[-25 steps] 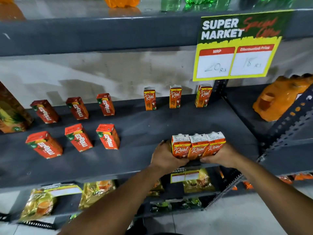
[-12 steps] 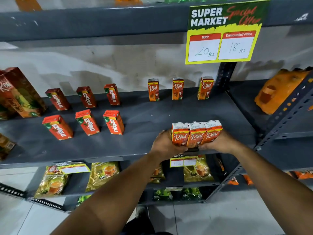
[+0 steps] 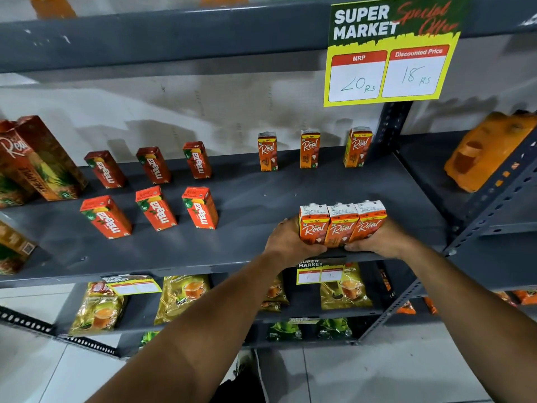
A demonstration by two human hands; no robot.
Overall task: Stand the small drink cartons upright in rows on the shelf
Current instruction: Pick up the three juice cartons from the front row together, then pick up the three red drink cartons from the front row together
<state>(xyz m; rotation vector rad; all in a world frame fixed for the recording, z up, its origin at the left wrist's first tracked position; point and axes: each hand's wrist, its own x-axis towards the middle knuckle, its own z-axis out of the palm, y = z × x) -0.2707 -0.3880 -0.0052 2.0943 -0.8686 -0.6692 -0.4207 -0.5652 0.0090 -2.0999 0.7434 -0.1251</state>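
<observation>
Three small orange Real cartons [image 3: 342,223] stand pressed side by side at the front edge of the grey shelf [image 3: 250,199]. My left hand [image 3: 286,241] grips the left end of the trio and my right hand [image 3: 377,238] grips the right end. Three more Real cartons [image 3: 309,149] stand upright, spaced apart, along the back of the shelf. On the left half, red Maaza cartons form a back row [image 3: 153,164] and a front row [image 3: 156,208] of three each.
Large Real pineapple cartons [image 3: 35,161] stand at the far left. A yellow price sign [image 3: 389,53] hangs from the upper shelf. An orange pack [image 3: 488,155] lies on the neighbouring right shelf. Tea packets [image 3: 183,295] fill the lower shelf.
Both hands with the three held cartons keep their place at the shelf's front edge. My view has shifted a little, showing more of the left end of the shelf.
</observation>
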